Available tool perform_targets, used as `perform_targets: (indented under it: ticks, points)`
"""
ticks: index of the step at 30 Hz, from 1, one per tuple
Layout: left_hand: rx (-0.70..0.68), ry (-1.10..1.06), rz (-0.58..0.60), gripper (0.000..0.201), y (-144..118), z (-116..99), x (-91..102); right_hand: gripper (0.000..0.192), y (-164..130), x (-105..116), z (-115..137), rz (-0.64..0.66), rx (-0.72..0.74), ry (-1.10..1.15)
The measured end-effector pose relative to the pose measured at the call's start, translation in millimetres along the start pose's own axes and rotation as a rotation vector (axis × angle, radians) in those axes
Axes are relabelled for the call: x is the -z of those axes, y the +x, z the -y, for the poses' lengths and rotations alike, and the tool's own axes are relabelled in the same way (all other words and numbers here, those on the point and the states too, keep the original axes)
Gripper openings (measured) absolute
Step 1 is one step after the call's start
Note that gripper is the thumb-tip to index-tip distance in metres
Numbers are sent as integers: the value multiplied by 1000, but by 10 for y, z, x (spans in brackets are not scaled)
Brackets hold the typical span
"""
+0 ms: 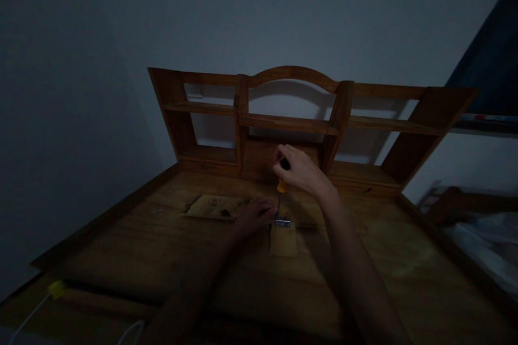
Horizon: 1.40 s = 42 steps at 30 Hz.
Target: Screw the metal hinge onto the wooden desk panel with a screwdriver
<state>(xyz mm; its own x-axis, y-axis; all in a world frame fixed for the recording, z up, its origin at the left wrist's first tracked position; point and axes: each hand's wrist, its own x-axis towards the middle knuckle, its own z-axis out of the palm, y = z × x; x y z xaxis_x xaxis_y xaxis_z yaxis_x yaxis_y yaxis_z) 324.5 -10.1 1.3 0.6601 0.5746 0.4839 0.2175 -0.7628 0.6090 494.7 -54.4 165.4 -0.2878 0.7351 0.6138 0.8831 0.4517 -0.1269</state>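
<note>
My right hand (295,168) is closed around the black and yellow handle of a screwdriver (281,187). The screwdriver stands nearly upright, its shaft pointing down at a small metal hinge (282,222). That hinge lies at the far edge of a small light wooden block (283,241) on the desktop. Beside the screwdriver's lower end is my left hand (254,214), its fingers drawn together close to the hinge. Whatever those fingertips pinch is too small and dark to make out. Left of this hand, a flat light-brown piece (216,206) with dark spots lies on the desk.
The room is dim. A wooden shelf unit (291,124) rises along the back of the wooden desktop (145,259). A thin, small item (156,211) lies at left. Near the front left edge are a yellow piece (56,289) and a white cord (30,315).
</note>
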Motion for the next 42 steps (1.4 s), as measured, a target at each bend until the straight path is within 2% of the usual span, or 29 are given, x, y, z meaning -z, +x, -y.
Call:
perform_targets:
  ticks: [3,7,11,17,20,25,29,36,42]
  points:
    - [7,-7,12,33,3,-21,0,23,6,-10,-5,-18,-33,-71]
    - [37,21,12,34,0,-33,6,10,14,5,7,-26,10,-44]
    - [14,-5,33,35,-3,-30,13,14,3,27,38,14,-11,-35]
    - [-7,-24,22,32,3,-45,14,28,-10,-7,36,9,-101,-238]
    - [-9,-20,16,31,2,-25,2,16,-6,3,15,11,-39,-135]
    - [-5,-10,33,32,1,-10,6,21,-2,32,4,31,27,83]
    - [-9,-8,30,30,-2,-16,5,21,11,-9,-22,22,-31,26]
    - [7,58,32,13,-4,23,-15,36,4,-4,-28,40,2,121]
    - [-22,46,40,8,-7,61,-30,25,-2,-7,-36,6,-39,-8]
